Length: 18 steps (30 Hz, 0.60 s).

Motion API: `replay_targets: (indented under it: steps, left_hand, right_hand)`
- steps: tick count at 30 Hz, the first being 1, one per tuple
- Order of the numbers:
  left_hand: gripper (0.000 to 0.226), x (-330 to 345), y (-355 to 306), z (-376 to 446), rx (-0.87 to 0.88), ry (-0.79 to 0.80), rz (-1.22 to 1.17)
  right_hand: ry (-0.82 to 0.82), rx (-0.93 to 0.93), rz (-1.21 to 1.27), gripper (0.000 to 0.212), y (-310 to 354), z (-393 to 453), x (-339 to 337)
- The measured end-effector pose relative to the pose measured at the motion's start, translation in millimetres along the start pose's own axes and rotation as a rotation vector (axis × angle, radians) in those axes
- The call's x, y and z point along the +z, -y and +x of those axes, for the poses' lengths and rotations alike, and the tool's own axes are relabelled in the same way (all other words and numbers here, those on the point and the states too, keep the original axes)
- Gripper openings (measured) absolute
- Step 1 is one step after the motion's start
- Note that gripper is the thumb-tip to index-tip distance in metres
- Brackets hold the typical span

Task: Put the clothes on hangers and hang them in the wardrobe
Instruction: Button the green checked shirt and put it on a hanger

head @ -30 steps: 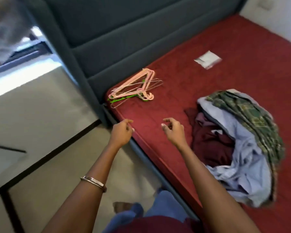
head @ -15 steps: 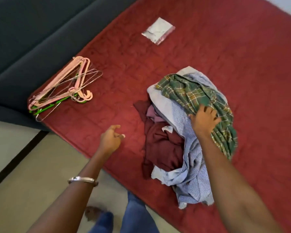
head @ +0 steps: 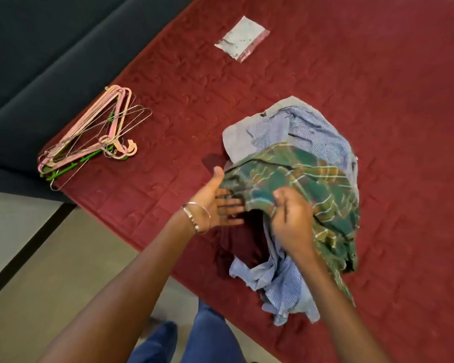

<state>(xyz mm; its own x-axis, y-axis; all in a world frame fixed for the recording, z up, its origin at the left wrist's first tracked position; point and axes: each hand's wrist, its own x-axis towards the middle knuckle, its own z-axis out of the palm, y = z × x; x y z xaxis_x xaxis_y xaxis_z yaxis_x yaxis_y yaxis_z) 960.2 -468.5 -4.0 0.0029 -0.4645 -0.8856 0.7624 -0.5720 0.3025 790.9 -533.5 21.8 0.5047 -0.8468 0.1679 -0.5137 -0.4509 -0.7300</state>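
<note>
A heap of clothes lies on the red mattress (head: 378,87). On top is a green plaid shirt (head: 299,176), over a light blue checked shirt (head: 307,127) and a maroon garment (head: 243,244). My right hand (head: 291,221) grips the near edge of the green plaid shirt and lifts it. Palm up, my left hand (head: 215,203) has its fingers straight and slid under the same edge. A bundle of pink, green and wire hangers (head: 95,137) lies at the mattress's left corner, apart from both hands.
A small clear plastic bag (head: 241,39) lies farther back on the mattress. A dark upholstered headboard (head: 37,48) runs along the left. Pale floor (head: 50,271) with a dark strip lies below the mattress edge, and my blue-trousered legs stand there.
My right hand went from resting on the plaid shirt to gripping and lifting its near edge. My left hand moved right and slid under it. The view shifted closer over the heap.
</note>
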Motion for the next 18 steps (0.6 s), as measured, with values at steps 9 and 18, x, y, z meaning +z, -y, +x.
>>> replay_targets:
  steps: [9,18]
  left_hand:
    - [0.039,15,0,-32,0.636,-0.067,0.242]
    - [0.037,-11,-26,-157,0.793,0.299,-0.006]
  right_hand:
    - [0.445,0.251,0.434,0.009,30,14,-18]
    - [0.396,-0.151,0.36,0.06,112,30,-40]
